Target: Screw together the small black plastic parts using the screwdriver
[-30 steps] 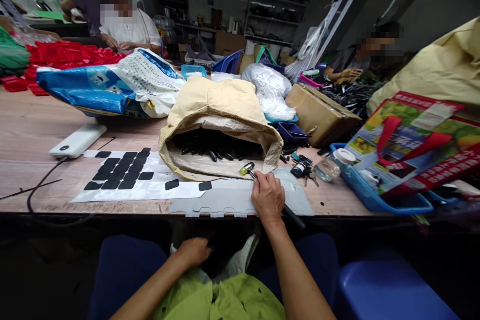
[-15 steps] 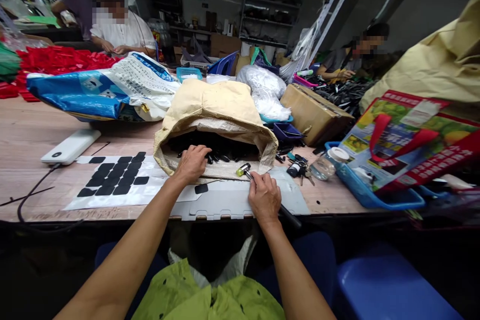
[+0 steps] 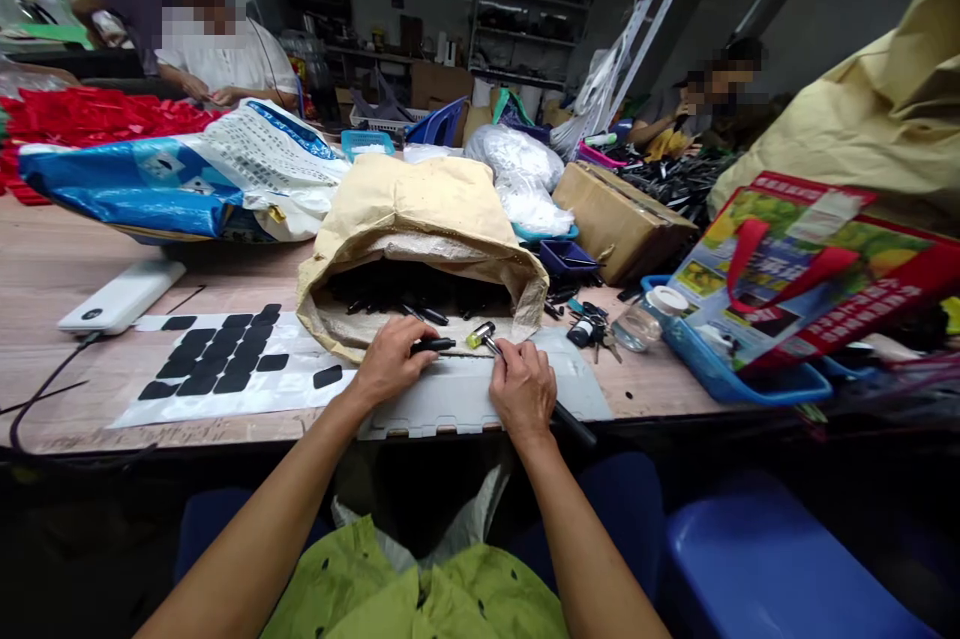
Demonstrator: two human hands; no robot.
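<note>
My left hand point(image 3: 394, 359) is closed on a slim black piece point(image 3: 433, 345), much like a pen part, that sticks out to the right of the fingers. Just behind it gapes a tan sack point(image 3: 420, 194) with many similar black pieces point(image 3: 405, 307) in its mouth. My right hand point(image 3: 523, 384) grips a small hammer point(image 3: 481, 333); its head has a yellow-green face, and the black handle reaches past the wrist side. Both hands are over a grey board point(image 3: 577, 389) at the table edge. A white sheet with black rounded patches point(image 3: 217, 354) lies to the left.
A white power bank point(image 3: 124, 296) with a cable is at the left. Behind are a blue-white sack point(image 3: 150, 184) and a red heap point(image 3: 97, 124). To the right stand keys point(image 3: 596, 329), a jar point(image 3: 637, 324), a blue basket point(image 3: 720, 369) and a cardboard box point(image 3: 630, 219). Several people sit further back.
My left hand has come out of the sack's mouth toward the right, now with a black piece in it. The right hand still holds the hammer. The whole view has shifted slightly.
</note>
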